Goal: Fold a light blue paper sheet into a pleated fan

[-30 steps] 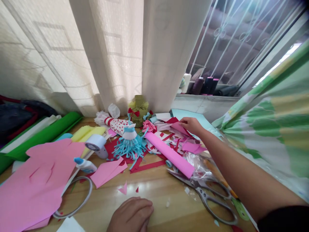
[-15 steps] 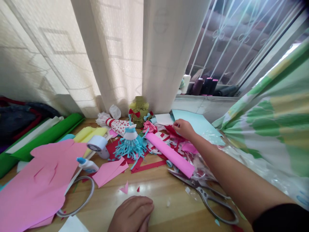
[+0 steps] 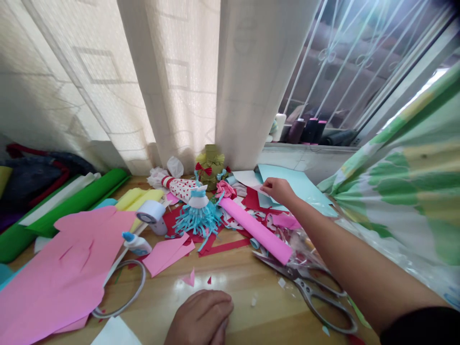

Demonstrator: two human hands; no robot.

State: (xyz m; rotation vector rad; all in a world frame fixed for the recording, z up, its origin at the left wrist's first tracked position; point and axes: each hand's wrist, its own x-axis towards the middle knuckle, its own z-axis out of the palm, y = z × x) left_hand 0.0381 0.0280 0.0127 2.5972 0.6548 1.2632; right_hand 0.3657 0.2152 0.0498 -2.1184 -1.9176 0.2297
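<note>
"Two bare hands at that wooden table (image 3: 239, 268); what is each doing?"

"The right hand (image 3: 277, 189) is beyond the pink tube (image 3: 257, 231), thumb and fingers pinched together at the edge of a white sheet (image 3: 247, 178). The left hand (image 3: 201, 315) rests in front of the tube, fingers bent and close together; its palm is hidden, so I can't tell whether it has hold of anything."

"Where exactly is the white sheet?"

"Behind the tube, near a light blue sheet (image 3: 302, 184) that lies farther to the tube's right."

"And the rest of the surface?"

"Crowded. Scissors (image 3: 293, 273) lie at the tube's near end, a blue fringed figure (image 3: 197, 211) stands just left of it, and a big pink sheet (image 3: 75, 268) spreads well to its left. Small scraps dot the wood in front."

"The room?"

"A pale curtain (image 3: 237, 96) hangs behind the tube. To its right, farther back, are a barred window (image 3: 334, 72), thread spools (image 3: 308, 130) on the sill and a green-patterned curtain (image 3: 413, 182)."
</note>
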